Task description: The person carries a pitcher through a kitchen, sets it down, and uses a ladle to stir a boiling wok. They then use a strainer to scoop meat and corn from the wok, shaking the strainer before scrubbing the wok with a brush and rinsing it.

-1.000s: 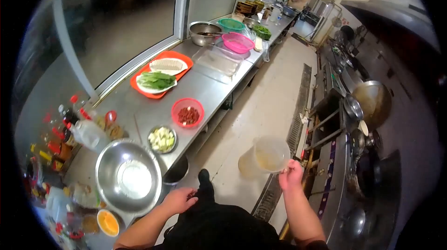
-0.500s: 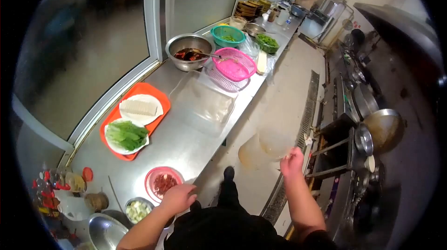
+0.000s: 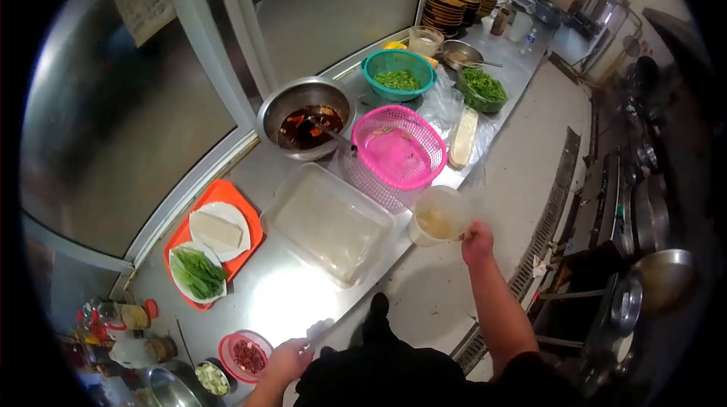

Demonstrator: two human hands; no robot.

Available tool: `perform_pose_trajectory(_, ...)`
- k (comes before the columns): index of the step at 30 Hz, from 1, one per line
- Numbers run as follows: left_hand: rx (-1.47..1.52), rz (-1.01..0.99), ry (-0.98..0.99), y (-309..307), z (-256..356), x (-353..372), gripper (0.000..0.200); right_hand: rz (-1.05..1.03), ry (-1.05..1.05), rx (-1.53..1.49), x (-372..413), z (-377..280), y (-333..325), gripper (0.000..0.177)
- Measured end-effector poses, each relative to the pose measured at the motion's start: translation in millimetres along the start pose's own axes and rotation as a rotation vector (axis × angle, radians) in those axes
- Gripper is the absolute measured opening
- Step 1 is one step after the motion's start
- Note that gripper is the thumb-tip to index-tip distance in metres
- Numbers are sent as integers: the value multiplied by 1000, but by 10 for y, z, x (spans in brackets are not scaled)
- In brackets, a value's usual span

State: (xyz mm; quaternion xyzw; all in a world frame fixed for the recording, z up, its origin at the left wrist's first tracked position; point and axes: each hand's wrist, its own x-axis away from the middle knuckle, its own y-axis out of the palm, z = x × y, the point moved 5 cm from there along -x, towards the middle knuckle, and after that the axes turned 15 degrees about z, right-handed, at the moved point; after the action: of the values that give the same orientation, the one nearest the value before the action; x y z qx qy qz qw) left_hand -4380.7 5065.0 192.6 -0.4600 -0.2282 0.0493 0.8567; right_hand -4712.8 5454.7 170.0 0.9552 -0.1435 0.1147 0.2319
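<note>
My right hand [image 3: 477,243] is closed round the handle of a translucent plastic jug [image 3: 441,216], which has some yellowish contents at its bottom. The jug is tilted over the counter's front edge, beside a pink basket. Loosely open, with nothing in it, my left hand [image 3: 290,359] is by the counter edge. Near it stands a pink bowl [image 3: 265,346] of dark red chopped pieces. Between my hands and the wall lies a clear rectangular plastic tub [image 3: 333,221].
Along the steel counter [image 3: 291,293] stand a steel bowl [image 3: 273,96] of dark red liquid with a ladle, a pink basket [image 3: 397,148], a teal colander [image 3: 397,74] of greens and an orange tray [image 3: 246,244] with two plates. Woks and a stove [image 3: 628,255] line the right.
My right hand has brought the jug from over the floor towards the counter edge. My left hand has moved lower in view, and the camera has turned, so the counter appears shifted.
</note>
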Motion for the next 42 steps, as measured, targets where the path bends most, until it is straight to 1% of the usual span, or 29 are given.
perform_pose_trajectory(2, 5, 32, 36, -74, 156, -76, 34, -8, -30, 8, -214, 38, 88, 21)
perform_pose_trajectory(5, 10, 64, -12, -75, 241, -162, 35, -20, 37, -117, -387, 37, 282, 19)
perform_pose_trajectory(7, 23, 72, -28, -51, 283, -152, 34, 74, 122, -64, -418, 48, 386, 15)
perform_pose_trajectory(8, 40, 79, -47, -58, 304, -148, 34, 77, 115, -70, -456, 61, 386, 15)
perform_pose_trajectory(11, 28, 52, -58, 37, 325, -129, 36, -11, -9, 129, -618, 201, 306, 13)
perform_pose_trajectory(13, -14, 38, -18, 60, 419, -126, 34, -137, -205, 312, -696, 291, 256, 15)
perform_pose_trajectory(14, -17, 36, 6, 80, 430, -133, 34, -120, -221, 307, -589, 166, 322, 15)
perform_pose_trajectory(16, 11, 36, 92, 138, 409, -123, 34, -11, -107, 130, -365, -9, 409, 18)
perform_pose_trajectory(18, 20, 43, 199, 126, 479, -104, 36, 120, -104, 163, -265, 158, 73, 18)
perform_pose_trajectory(20, 11, 19, 302, 80, 532, -25, 36, 317, -58, 281, -82, 451, -559, 18)
perform_pose_trajectory(21, 18, -2, 351, -17, 734, 63, 35, 410, 23, 448, 174, 542, -859, 20)
perform_pose_trajectory(22, 26, -25, 390, -70, 888, 142, 34, 424, -136, 781, 314, 790, -1304, 19)
perform_pose_trajectory(23, -19, -23, 474, 343, 355, -33, 33, 380, 28, 904, 614, 1021, -1695, 20)
perform_pose_trajectory(24, -5, -2, 674, 477, 217, -37, 34, 279, 1, 1088, 1043, 1080, -1995, 19)
perform_pose_trajectory(25, -59, -96, 652, 490, 375, 81, 35, 161, -18, 1275, 1520, 1174, -2333, 19)
perform_pose_trajectory(26, -118, -181, 623, 486, 522, 234, 36, 88, -269, 1501, 1993, 1404, -2754, 17)
perform_pose_trajectory(27, -127, -200, 665, 593, 446, 261, 36, 350, -243, 1456, 2584, 1576, -3213, 17)
perform_pose_trajectory(28, -131, -259, 754, 794, 350, 273, 37, 350, 54, 1479, 3229, 1658, -3566, 22)
perform_pose_trajectory(29, -136, -321, 836, 959, 287, 318, 38, 421, 59, 1427, 3862, 2105, -4212, 26)
perform_pose_trajectory(30, -139, -344, 861, 1054, 328, 403, 38, 605, 328, 1332, 4625, 2290, -4615, 23)
perform_pose_trajectory(31, -312, -460, 893, 1191, 385, 506, 38, -89, 358, 2091, 5260, 2474, -4704, 18)
perform_pose_trajectory(32, -488, -564, 921, 1368, 407, 577, 38, 355, 389, 1811, 6131, 2597, -5032, 17)
perform_pose_trajectory(33, -223, -453, 1167, 1711, 13, 454, 36, 167, 431, 2047, 6965, 3075, -5540, 19)
perform_pose_trajectory(34, -226, -455, 1190, 1718, 191, 607, 36, 85, 510, 2052, 7738, 3644, -5977, 19)
perform_pose_trajectory(35, -362, -584, 1238, 1735, 455, 823, 39, 1, 586, 2053, 8253, 3527, -5786, 20)
perform_pose_trajectory(36, -504, -708, 1279, 1780, 576, 1058, 42, 316, 619, 2329, 8732, 3374, -5508, 21)
perform_pose_trajectory(37, -515, -714, 1299, 1889, 573, 1194, 42, 336, 633, 2311, 9027, 3428, -5344, 21)
perform_pose_trajectory(40, -575, -798, 1377, 2356, 557, 1635, 42, 217, 607, 2095, 9807, 3802, -5078, 35)
perform_pose_trajectory(42, -807, -920, 1517, 2611, 517, 1965, 45, 684, 888, 1878, 10054, 4181, -5063, 20)
